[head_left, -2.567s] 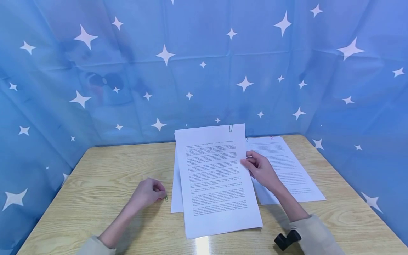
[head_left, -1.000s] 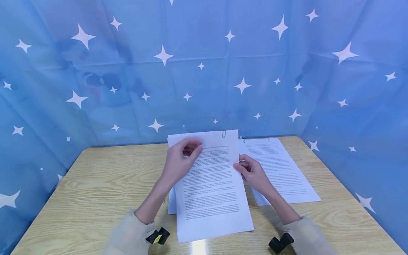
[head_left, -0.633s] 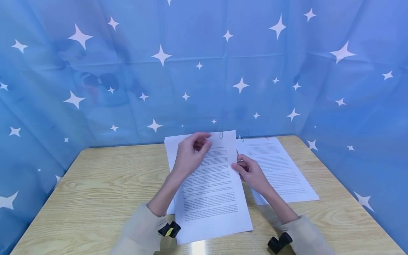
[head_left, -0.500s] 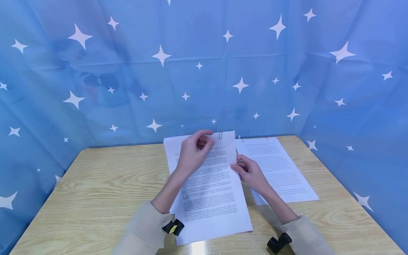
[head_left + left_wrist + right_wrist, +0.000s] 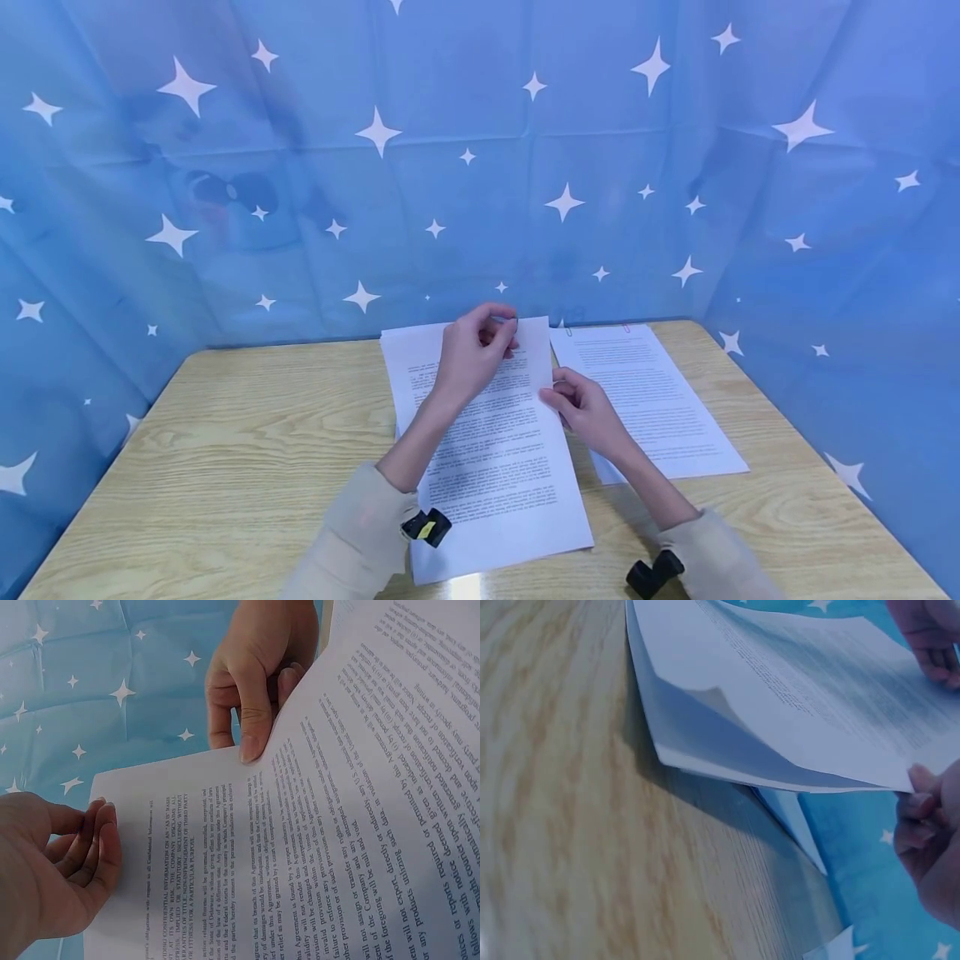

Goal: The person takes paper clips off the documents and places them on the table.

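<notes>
My right hand point(image 5: 588, 408) pinches the right edge of a stack of printed sheets point(image 5: 495, 475), thumb on the front. The stack is lifted and leans toward me, and its sheets fan apart at the lower side in the right wrist view. At the top edge, my left hand point(image 5: 476, 350) pinches with thumb and forefinger where a paper clip point(image 5: 516, 318) sits; the fingers hide most of the clip. In the left wrist view, that hand's curled fingertips point(image 5: 105, 817) are right at the sheet's top corner.
A second pile of printed pages point(image 5: 660, 408) lies to the right on the wooden table point(image 5: 262, 450), with a green clip point(image 5: 569, 332) and a pink clip point(image 5: 627, 327) on its top edge. A starry blue curtain point(image 5: 450, 192) stands behind the table.
My left hand has left a green clip on the table at the left, risen across the page and reached the clip at the top edge. My right hand keeps its hold.
</notes>
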`<state>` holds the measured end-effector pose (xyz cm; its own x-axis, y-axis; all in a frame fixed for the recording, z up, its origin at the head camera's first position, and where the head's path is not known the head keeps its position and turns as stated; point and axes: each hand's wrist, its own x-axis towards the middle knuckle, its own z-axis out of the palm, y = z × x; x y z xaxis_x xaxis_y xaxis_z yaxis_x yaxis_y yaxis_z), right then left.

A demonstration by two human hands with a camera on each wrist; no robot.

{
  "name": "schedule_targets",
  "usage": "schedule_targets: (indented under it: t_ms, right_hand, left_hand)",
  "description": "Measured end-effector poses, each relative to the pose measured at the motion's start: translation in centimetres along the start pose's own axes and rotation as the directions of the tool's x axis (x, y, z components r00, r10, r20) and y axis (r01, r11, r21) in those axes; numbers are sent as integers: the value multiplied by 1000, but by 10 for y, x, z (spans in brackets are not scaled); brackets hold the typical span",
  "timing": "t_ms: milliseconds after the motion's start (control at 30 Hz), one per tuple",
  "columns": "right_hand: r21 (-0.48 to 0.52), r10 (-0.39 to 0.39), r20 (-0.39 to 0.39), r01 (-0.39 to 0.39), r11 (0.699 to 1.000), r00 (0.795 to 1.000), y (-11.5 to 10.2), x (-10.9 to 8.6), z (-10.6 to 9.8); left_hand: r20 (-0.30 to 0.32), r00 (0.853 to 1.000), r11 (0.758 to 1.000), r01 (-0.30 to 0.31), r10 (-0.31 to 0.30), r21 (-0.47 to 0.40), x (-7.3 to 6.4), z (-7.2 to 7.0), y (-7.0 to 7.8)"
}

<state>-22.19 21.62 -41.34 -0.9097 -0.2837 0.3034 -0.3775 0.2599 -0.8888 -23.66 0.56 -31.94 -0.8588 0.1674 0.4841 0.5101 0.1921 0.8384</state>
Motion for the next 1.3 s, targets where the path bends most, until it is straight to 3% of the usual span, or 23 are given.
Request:
schedule_targets:
  t_ms: [433,633,833,1067,1300]
  right_hand:
    - [-23,4,-4,-4,1000,1000,2,-1,-1]
    - [-25,16,-8,-16,1000,1000,2,-2,-2]
    - [-14,26,-20,-26,1000,999,1,-1,-4]
    - [-18,15,-27,-15,1000,1000,0,0,-4]
    - [-32,11,-42,-12,999,999,-2,0,-6]
  left_hand:
    - [-56,997,999,-52,51,-8,1,0,4]
    - [-52,997,998,-63,62,-17,1,-6,9]
    - [-61,996,998,-57,59,31,-5,-15,9]
    - [-45,998,998,-31,33,46,-19,-31,1]
    - [-78,997,997,32,-26,66,-33,-57,-10]
